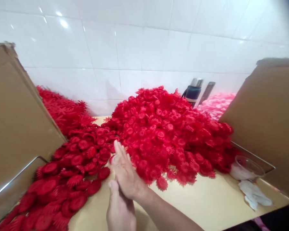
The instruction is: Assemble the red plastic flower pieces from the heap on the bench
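My right hand (126,173) is flat, with straight fingers pointing away, and its palm lies against my left hand (121,207). The left hand comes up from below with its thumb raised; most of its fingers are hidden behind the right. Whether anything small sits between the palms cannot be seen. Beyond the fingertips rises a large heap of red fringed flower-shaped pieces (159,134). Left of my hands spreads a second group of red round pieces (72,183) with fringed edges, looking thicker.
Cardboard panels (19,128) (267,122) flank the tabletop (192,205). Red star-shaped pieces (62,109) lie at back left, pink pieces (216,104) at back right. A dark flask (193,93) stands by the tiled wall. A clear plastic bowl (247,168) and white cloth-like item (254,194) lie right.
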A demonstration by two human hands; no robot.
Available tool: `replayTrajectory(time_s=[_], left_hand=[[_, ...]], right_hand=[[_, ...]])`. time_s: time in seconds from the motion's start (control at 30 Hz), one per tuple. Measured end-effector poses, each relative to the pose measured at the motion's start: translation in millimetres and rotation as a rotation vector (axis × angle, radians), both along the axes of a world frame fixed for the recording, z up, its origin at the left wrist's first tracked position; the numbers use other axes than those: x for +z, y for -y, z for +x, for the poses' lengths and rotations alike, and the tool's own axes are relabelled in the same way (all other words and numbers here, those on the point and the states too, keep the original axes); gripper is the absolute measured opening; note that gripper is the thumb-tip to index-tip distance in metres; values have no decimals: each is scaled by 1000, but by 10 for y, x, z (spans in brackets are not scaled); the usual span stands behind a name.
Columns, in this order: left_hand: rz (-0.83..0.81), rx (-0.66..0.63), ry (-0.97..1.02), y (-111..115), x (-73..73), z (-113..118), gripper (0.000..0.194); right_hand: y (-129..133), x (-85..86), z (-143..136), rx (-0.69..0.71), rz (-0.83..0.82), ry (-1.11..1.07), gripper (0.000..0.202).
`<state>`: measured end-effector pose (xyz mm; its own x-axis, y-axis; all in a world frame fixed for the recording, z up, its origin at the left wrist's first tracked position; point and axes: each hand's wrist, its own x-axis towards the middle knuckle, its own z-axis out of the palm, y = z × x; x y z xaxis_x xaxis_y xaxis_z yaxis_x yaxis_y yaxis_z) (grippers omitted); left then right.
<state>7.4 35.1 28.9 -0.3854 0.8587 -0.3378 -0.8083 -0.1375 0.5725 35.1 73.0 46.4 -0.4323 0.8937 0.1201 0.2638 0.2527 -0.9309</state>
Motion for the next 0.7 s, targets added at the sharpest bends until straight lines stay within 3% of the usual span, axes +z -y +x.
replayTrajectory(time_s=[0.17, 0.27, 0.37, 0.43, 0.6, 0.7], left_hand=[[189, -15, 42, -78, 91, -191, 48], [296, -92, 87, -126, 76, -276, 45], [279, -178, 54, -145, -15, -239, 46], [279, -194, 24, -157, -72, -228, 45], [269, -204, -56, -229, -95, -387, 45], [279, -245, -89, -253, -101, -382, 43]], right_hand=[[197, -188, -76, -14, 209, -43, 58], [247, -225, -84, -34, 186, -48, 58], [46, -114, -42, -21, 75, -29, 56], [-96, -73, -51, -42, 111, -33, 54], [-100, -263, -325, -127, 167, 64, 52], [-89, -247, -332, -215, 175, 85, 57]])
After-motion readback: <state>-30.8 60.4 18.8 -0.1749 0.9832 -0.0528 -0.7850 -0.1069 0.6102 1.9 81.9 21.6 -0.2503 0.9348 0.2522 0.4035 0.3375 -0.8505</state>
